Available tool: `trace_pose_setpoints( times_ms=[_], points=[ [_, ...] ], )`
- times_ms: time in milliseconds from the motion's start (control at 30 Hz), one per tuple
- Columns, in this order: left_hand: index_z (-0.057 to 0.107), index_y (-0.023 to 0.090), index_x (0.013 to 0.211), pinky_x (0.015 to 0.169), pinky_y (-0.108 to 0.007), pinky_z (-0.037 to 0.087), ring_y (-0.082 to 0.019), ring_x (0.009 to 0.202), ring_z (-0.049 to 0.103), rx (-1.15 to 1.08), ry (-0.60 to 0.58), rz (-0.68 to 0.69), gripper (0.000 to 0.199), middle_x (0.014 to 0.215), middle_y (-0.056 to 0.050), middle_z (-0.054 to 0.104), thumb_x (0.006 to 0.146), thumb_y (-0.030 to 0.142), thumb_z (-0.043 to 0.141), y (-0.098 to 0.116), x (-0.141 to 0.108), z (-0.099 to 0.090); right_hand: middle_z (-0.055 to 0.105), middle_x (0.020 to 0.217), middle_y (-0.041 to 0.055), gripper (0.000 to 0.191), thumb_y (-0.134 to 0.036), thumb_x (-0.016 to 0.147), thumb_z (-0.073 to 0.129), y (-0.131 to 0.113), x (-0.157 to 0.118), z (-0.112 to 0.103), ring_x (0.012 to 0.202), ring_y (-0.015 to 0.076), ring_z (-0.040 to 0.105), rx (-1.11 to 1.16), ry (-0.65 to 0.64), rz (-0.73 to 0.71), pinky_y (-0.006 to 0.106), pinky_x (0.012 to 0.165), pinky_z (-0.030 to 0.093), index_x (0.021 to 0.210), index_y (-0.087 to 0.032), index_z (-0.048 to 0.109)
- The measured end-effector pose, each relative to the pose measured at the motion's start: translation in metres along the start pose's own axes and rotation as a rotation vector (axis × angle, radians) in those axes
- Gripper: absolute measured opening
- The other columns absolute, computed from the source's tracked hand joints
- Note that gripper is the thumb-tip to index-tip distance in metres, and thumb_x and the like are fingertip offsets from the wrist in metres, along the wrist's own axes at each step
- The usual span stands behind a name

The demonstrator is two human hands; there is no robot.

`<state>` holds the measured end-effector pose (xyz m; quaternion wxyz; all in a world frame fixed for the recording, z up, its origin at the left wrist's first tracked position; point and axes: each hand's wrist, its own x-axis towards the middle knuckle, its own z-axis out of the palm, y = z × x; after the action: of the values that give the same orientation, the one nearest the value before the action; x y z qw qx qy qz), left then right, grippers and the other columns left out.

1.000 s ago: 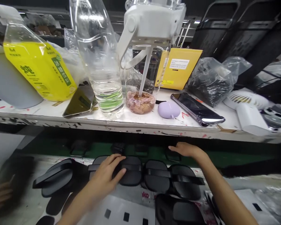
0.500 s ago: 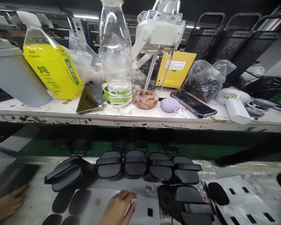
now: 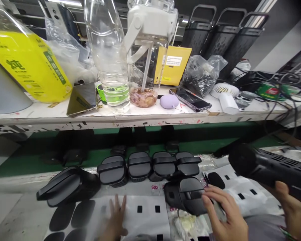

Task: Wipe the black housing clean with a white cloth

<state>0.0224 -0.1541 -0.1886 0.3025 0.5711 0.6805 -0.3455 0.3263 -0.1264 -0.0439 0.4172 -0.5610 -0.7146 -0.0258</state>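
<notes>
The left hand [image 3: 115,217], low in the centre of the frame, lies flat with its fingers spread apart on a white sheet [image 3: 145,217] printed with small black squares. To its right, the right hand [image 3: 224,214] rests with bent fingers on a black plastic housing [image 3: 184,199] lying on the desk [image 3: 17,214]; a firm grip cannot be told. Red letters, perhaps "iko", show just above that housing. Behind it stands a row of four similar housings [image 3: 150,165]. At the lower right another hand [image 3: 291,207] holds a black blower-like tool [image 3: 266,167]. On the shelf [image 3: 140,117] above, a yellow bottle [image 3: 27,63] carries Chinese characters on a green label, and a yellow packet [image 3: 174,65] has a white label too small to read.
</notes>
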Motion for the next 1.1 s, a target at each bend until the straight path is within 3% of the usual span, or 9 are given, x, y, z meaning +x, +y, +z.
trace_pose_setpoints(
  times_ms=[100, 233, 367, 533, 700, 800, 867, 967, 1100],
  points=[
    [-0.001, 0.022, 0.151, 0.093, -0.074, 0.019, -0.049, 0.134, -0.011, 0.131, -0.002, 0.01, 0.111, 0.145, -0.023, -0.022, 0.065, 0.014, 0.068, 0.009, -0.004, -0.005, 0.057, 0.09, 0.0053, 0.003, -0.018, 0.092, 0.053, 0.026, -0.018, 0.027, 0.095, 0.018, 0.049, -0.094, -0.013, -0.025, 0.034, 0.087, 0.037, 0.092, -0.016, 0.055],
    [0.004, 0.021, 0.152, 0.088, -0.079, 0.01, -0.052, 0.131, -0.012, 0.235, 0.016, 0.002, 0.109, 0.144, -0.026, -0.018, 0.065, 0.011, 0.068, 0.016, -0.009, -0.009, 0.043, 0.065, 0.0068, 0.022, -0.01, 0.089, 0.05, 0.038, -0.03, 0.057, 0.075, 0.0177, 0.038, -0.205, 0.089, -0.026, 0.034, 0.073, 0.032, 0.069, -0.012, 0.042],
    [-0.003, 0.023, 0.151, 0.093, -0.076, 0.013, -0.049, 0.134, -0.011, 0.19, 0.03, 0.001, 0.109, 0.143, -0.024, -0.024, 0.067, 0.017, 0.067, 0.013, -0.005, -0.004, 0.043, 0.065, 0.0069, 0.02, -0.008, 0.089, 0.05, 0.028, -0.028, 0.05, 0.077, 0.0174, 0.038, -0.194, 0.096, -0.043, 0.034, 0.074, 0.032, 0.071, -0.012, 0.043],
    [0.002, 0.018, 0.152, 0.096, -0.054, -0.025, -0.049, 0.135, -0.002, 0.226, 0.088, 0.063, 0.109, 0.145, -0.028, -0.017, 0.069, 0.023, 0.073, 0.006, 0.002, 0.006, 0.048, 0.068, 0.0057, 0.012, -0.004, 0.085, 0.053, 0.011, -0.044, 0.029, 0.071, 0.0148, 0.038, -0.227, 0.062, -0.124, 0.031, 0.068, 0.034, 0.081, -0.012, 0.046],
    [0.002, 0.025, 0.151, 0.092, -0.06, -0.024, -0.049, 0.132, -0.01, 0.206, 0.086, 0.114, 0.114, 0.146, -0.026, -0.017, 0.067, 0.039, 0.078, -0.007, 0.024, 0.025, 0.046, 0.067, 0.0053, 0.014, -0.007, 0.089, 0.049, 0.016, -0.058, 0.026, 0.072, 0.0148, 0.038, -0.167, 0.129, -0.06, 0.031, 0.07, 0.032, 0.077, -0.013, 0.045],
    [-0.004, 0.023, 0.15, 0.095, -0.053, -0.027, -0.048, 0.132, -0.011, 0.141, 0.065, 0.135, 0.123, 0.143, -0.025, -0.023, 0.063, 0.055, 0.077, -0.015, 0.04, 0.037, 0.044, 0.065, 0.0047, 0.02, -0.008, 0.091, 0.047, 0.027, -0.051, 0.034, 0.071, 0.0147, 0.039, -0.132, 0.166, -0.012, 0.03, 0.069, 0.031, 0.071, -0.012, 0.044],
    [-0.005, 0.023, 0.149, 0.1, -0.062, -0.017, -0.048, 0.132, -0.014, 0.101, 0.05, 0.139, 0.127, 0.142, -0.023, -0.027, 0.06, 0.055, 0.079, -0.015, 0.045, 0.043, 0.043, 0.063, 0.0049, 0.024, -0.009, 0.091, 0.048, 0.032, -0.041, 0.041, 0.07, 0.0147, 0.037, -0.124, 0.142, 0.0, 0.03, 0.068, 0.03, 0.068, -0.012, 0.044],
    [-0.01, 0.03, 0.148, 0.092, -0.076, 0.012, -0.048, 0.132, -0.02, 0.082, 0.07, 0.032, 0.123, 0.141, -0.02, -0.033, 0.063, 0.029, 0.078, -0.008, 0.042, 0.043, 0.044, 0.063, 0.0045, 0.026, -0.011, 0.091, 0.05, 0.032, -0.027, 0.051, 0.071, 0.015, 0.038, -0.143, 0.117, -0.012, 0.03, 0.069, 0.03, 0.066, -0.011, 0.045],
    [-0.012, 0.03, 0.149, 0.098, -0.067, 0.022, -0.043, 0.138, -0.014, 0.099, 0.038, -0.054, 0.117, 0.147, -0.019, -0.028, 0.065, 0.026, 0.07, 0.005, 0.021, 0.024, 0.044, 0.062, 0.0041, 0.028, -0.013, 0.092, 0.05, 0.028, -0.022, 0.055, 0.07, 0.0143, 0.037, -0.153, 0.117, -0.002, 0.029, 0.068, 0.029, 0.065, -0.011, 0.044]
  ],
)
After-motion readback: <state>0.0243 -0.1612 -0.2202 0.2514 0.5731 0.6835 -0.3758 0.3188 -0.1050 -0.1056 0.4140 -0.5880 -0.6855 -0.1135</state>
